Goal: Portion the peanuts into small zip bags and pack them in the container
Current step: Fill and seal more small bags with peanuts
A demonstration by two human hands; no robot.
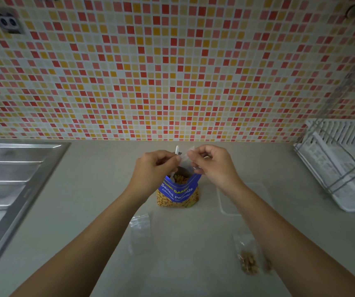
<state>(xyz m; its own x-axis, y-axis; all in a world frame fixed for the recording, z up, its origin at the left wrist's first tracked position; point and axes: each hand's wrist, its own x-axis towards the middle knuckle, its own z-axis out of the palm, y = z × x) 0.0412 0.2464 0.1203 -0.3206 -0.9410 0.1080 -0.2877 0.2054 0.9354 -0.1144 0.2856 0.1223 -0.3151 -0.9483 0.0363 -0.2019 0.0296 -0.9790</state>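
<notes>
A blue salted-peanut bag (178, 192) stands open on the counter, with a white spoon (172, 176) stuck in the nuts. Above its mouth my left hand (154, 168) and my right hand (213, 166) both pinch the top of a small clear zip bag (185, 160). The spoon's handle tip shows between my hands. An empty zip bag (140, 229) lies flat at the front left. A zip bag with peanuts in it (248, 257) lies at the front right, beside my right forearm. A clear shallow container (228, 202) sits to the right of the peanut bag, partly under my right arm.
A steel sink drainboard (15, 185) takes up the left side. A white dish rack with a wire frame (341, 166) stands at the right. The mosaic tile wall (172, 71) rises behind the counter, with a socket (8, 22) at the upper left.
</notes>
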